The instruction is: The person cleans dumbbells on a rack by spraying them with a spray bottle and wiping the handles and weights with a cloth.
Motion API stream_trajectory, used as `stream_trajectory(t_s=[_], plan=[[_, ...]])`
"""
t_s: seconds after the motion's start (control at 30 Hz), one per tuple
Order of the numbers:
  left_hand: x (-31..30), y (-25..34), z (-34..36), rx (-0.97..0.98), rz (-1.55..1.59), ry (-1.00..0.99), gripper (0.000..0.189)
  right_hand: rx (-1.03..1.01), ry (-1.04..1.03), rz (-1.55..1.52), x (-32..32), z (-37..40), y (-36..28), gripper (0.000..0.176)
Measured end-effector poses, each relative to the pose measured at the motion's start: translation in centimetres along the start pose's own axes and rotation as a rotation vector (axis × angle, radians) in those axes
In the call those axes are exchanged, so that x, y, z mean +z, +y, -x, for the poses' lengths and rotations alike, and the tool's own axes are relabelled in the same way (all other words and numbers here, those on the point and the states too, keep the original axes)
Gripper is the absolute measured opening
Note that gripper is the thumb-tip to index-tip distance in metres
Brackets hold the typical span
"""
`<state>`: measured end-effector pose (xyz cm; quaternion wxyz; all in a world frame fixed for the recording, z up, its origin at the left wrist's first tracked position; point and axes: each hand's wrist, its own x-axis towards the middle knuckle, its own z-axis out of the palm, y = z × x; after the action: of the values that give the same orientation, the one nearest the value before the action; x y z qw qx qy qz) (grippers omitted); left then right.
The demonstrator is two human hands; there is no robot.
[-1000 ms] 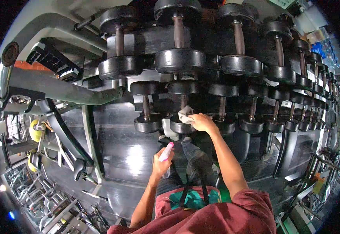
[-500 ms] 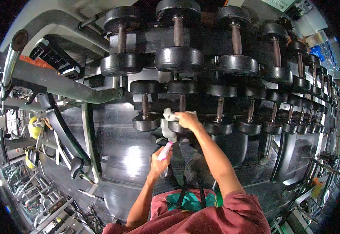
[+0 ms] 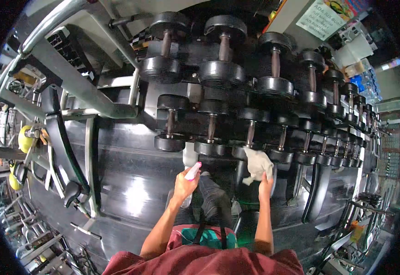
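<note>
My left hand is closed around a spray bottle with a white and pink head; its clear body hangs below the fingers. A pale cloth dangles from my right hand, pinched at its right edge. The cloth overlaps the front end of a black dumbbell on the lower rack row. Ahead of my left hand, another dumbbell lies on the same row with its grip pointing toward me. Part of the dumbbell behind the cloth is hidden.
An upper row of larger dumbbells runs behind the lower one. To the left stands a grey machine frame with a black padded bench. Bottled water packs and a paper sign show at the back right.
My right hand has drawn back from the lower-row dumbbell and moved right, with the cloth now hanging loose. My left hand still holds the spray bottle. The view has shifted and turned slightly.
</note>
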<state>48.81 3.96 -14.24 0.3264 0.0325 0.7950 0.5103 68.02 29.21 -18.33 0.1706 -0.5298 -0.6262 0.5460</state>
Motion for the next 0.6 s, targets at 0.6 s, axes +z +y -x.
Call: stream_trajectory(t_s=[0.6], plan=[[-4.2,0.2,2.4,0.138,-0.197,0.006,0.028,0.154,0.445,-0.613,2.8,16.0,4.6,0.041]])
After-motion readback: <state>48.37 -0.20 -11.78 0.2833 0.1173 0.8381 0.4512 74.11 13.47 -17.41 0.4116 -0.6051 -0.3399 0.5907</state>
